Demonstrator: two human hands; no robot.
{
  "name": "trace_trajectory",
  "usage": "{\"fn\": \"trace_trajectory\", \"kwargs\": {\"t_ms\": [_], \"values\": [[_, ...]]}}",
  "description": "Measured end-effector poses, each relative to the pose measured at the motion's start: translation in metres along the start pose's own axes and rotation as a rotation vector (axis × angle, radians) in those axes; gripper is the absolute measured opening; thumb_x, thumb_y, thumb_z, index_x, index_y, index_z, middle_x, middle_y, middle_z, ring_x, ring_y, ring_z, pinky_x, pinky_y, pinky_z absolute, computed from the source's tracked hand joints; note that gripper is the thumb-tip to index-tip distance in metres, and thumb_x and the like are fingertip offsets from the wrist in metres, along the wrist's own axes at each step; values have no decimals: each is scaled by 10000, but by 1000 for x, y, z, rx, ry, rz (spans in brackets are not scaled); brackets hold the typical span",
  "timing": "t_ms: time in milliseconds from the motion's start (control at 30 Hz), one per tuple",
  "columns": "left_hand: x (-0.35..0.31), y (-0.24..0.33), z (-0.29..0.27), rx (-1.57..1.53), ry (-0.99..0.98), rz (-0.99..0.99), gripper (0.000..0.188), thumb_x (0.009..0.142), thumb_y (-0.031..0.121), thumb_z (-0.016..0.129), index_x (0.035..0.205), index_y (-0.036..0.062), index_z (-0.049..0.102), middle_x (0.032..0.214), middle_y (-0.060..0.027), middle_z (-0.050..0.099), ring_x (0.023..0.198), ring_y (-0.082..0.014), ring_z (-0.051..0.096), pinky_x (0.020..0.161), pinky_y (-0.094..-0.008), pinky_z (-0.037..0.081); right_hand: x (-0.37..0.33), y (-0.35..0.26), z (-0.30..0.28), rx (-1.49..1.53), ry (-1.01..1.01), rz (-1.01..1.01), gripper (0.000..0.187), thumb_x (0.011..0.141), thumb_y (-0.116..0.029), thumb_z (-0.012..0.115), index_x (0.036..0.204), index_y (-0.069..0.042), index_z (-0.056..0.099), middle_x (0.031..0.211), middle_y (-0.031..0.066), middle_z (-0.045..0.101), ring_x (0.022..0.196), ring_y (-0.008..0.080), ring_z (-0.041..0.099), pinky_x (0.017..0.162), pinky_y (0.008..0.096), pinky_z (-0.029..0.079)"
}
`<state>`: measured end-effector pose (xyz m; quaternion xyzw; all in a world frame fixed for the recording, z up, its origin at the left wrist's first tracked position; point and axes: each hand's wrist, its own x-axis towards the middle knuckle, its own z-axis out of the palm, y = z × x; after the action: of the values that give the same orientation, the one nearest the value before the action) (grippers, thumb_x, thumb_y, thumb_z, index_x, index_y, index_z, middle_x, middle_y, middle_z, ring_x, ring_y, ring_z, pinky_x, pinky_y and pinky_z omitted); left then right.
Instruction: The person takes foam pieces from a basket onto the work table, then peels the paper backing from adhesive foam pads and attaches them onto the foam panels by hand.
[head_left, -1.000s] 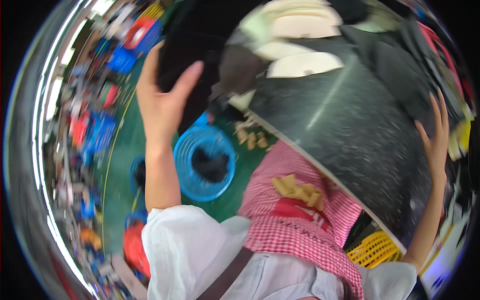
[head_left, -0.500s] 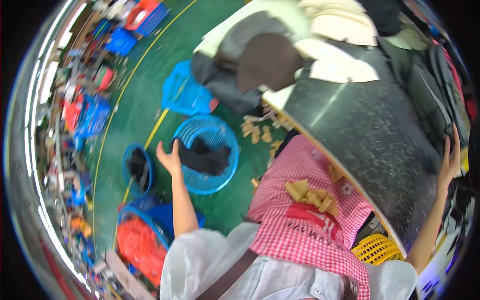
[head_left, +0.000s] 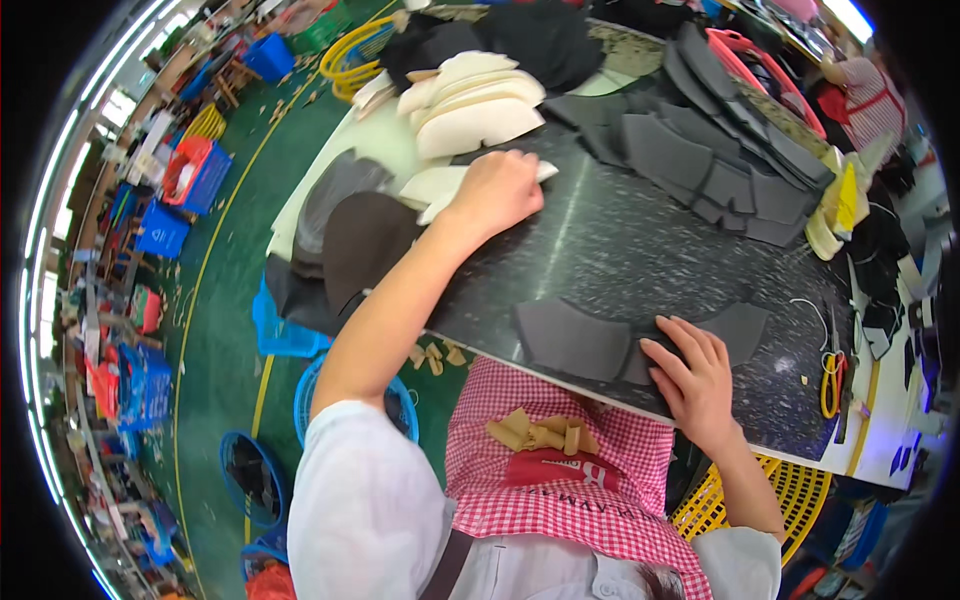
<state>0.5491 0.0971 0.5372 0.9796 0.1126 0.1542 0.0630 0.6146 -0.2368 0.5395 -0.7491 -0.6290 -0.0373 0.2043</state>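
My left hand (head_left: 498,192) is closed over a cream, curved cut piece (head_left: 432,188) on the dark speckled tabletop (head_left: 600,255); the piece's tip shows past the knuckles, while the fingertips are hidden. A stack of similar cream pieces (head_left: 480,105) lies just beyond. Near the table's front edge, my right hand (head_left: 695,380) rests with fingers apart on a flat dark grey shaped piece (head_left: 575,340). That grey piece extends on both sides of the hand. Rounded dark brown pieces (head_left: 368,245) lie left of my left forearm.
Layered dark grey pieces (head_left: 690,165) cover the far right. Orange-handled scissors (head_left: 832,383) lie at the right end. Below the table are a yellow basket (head_left: 795,495) and blue baskets (head_left: 252,478). Another person (head_left: 872,108) is at the far right.
My view has turned toward the table. My left hand has gone from above the blue basket to the cream piece. My right hand has left the grey stack and come to the near edge.
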Motion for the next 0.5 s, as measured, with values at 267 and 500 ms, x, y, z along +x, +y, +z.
{"fn": "trace_trajectory", "kwargs": {"t_ms": [267,500], "values": [[-44,107,-41,-9,522,626,334,702,98,620,1027,43,671,1055,-142,649,943,-278,644,803,-373,531,34,-7,-29,1313,93,319,243,923,-154,546,1078,29,587,1020,127,610,929,186,602,774,311,474],[-57,137,-68,-498,34,444,531,756,242,673,1225,23,553,1164,-180,567,1083,-317,550,944,-399,424,24,-19,-21,1402,153,403,165,913,-89,554,771,-31,492,711,-17,553,629,33,523,538,188,398]]}}
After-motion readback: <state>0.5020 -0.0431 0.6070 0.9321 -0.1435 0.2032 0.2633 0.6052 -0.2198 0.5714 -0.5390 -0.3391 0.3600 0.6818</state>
